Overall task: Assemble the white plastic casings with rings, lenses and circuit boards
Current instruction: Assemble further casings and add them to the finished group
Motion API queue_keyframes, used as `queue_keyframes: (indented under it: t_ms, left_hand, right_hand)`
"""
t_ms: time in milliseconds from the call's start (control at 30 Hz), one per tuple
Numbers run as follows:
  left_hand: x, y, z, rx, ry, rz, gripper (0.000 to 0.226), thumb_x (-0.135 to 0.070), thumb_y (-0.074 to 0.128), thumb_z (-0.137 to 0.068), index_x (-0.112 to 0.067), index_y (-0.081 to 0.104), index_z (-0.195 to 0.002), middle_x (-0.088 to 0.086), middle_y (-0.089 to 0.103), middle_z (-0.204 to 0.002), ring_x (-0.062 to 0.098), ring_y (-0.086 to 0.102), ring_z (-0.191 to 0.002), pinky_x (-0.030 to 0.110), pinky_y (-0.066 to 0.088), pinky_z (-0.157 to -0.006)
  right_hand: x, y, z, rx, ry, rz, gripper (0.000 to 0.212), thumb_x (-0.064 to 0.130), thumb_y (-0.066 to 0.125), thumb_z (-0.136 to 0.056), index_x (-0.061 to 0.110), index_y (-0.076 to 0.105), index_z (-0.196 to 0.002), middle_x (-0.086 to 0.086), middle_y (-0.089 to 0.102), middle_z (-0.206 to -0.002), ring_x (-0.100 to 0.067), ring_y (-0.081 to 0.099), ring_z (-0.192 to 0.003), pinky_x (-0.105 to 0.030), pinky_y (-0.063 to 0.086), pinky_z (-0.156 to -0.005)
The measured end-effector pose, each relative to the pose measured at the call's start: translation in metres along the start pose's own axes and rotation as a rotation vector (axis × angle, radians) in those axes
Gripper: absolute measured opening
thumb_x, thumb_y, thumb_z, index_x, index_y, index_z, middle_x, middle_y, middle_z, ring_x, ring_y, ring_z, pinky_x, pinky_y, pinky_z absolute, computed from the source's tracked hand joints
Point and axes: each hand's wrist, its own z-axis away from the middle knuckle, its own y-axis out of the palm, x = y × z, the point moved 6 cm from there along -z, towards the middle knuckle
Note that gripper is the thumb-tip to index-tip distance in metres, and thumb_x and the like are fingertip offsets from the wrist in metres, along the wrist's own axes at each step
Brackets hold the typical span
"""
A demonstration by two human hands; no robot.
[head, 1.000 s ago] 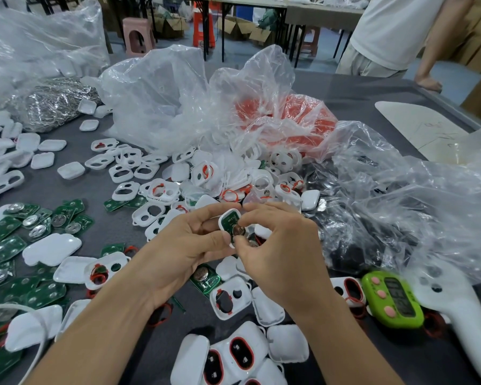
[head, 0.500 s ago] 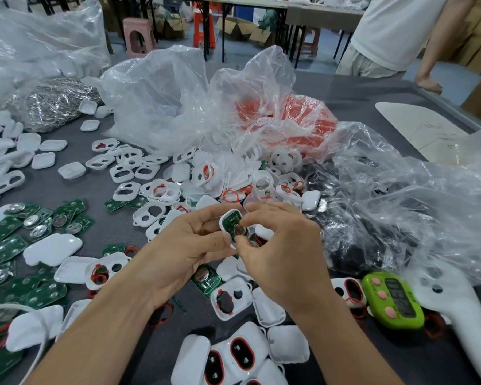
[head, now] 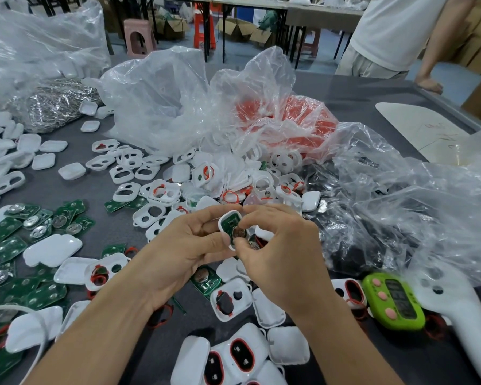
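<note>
Casing (head: 226, 221) with a green board (head: 230, 223) seated in it, held over the middle of the table (head: 358, 93) by both hands.

Left hand (head: 178, 251): thumb and curled fingers pinch the casing's left side. Right hand (head: 283, 259): fingers curled, thumb and forefinger pinch its near end, beside the round metal cell (head: 238, 232) on the board. Left edge: loose boards (head: 9, 240), plain white lids (head: 50, 250). Beyond the hands: open casings (head: 122, 173) in a heap, some with red rings (head: 229, 195). Far side: clear bags (head: 164, 101), one holding red parts (head: 303, 118). Near edge: closed units (head: 239, 354) with red-rimmed windows. Right edge: green timer (head: 395, 298), just beside a white handle (head: 456, 309). Far right corner: a person (head: 395, 29) in a white shirt, one hand on the table's rim.
</note>
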Motion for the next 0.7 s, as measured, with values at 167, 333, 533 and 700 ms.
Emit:
queue_keyframes:
  t_ms: [167,333,533,700]
  left_hand:
    - [-0.003,0.001,0.002,0.023,0.005,0.024,0.048,-0.015,0.079,-0.078,-0.021,0.073,-0.125,0.010,0.074,-0.119,0.017,0.071,-0.106,0.029,0.059,-0.085]
    - [-0.005,0.000,0.000,-0.038,0.014,0.089,0.046,-0.001,0.065,-0.083,-0.012,0.070,-0.127,0.017,0.072,-0.121,0.023,0.071,-0.105,0.030,0.061,-0.081]
    - [-0.005,-0.001,-0.001,-0.064,0.009,0.129,0.042,-0.001,0.064,-0.081,-0.014,0.075,-0.120,0.018,0.072,-0.123,0.024,0.073,-0.104,0.029,0.061,-0.079]
    - [-0.006,-0.005,-0.001,-0.061,0.018,0.123,0.040,-0.004,0.066,-0.080,-0.021,0.078,-0.115,0.015,0.074,-0.119,0.023,0.073,-0.104,0.029,0.061,-0.081]
  right_hand:
    - [0.000,-0.001,-0.001,-0.007,0.000,-0.048,0.021,0.013,0.087,-0.071,0.025,0.079,-0.086,0.016,0.076,-0.099,0.001,0.065,-0.100,-0.010,0.046,-0.095]
    - [-0.010,0.002,-0.002,0.037,0.151,-0.195,0.024,0.015,0.084,-0.076,0.031,0.078,-0.093,0.018,0.075,-0.100,-0.003,0.070,-0.094,-0.023,0.059,-0.083]
    - [-0.048,-0.028,-0.012,-0.054,0.372,-0.135,0.025,0.016,0.077,-0.083,0.037,0.080,-0.097,0.021,0.075,-0.089,0.002,0.070,-0.076,-0.019,0.059,-0.072]
    - [-0.061,-0.040,-0.014,0.085,0.410,0.188,0.005,0.033,0.082,-0.076,0.035,0.078,-0.078,0.020,0.072,-0.074,-0.007,0.068,-0.076,-0.034,0.059,-0.075]
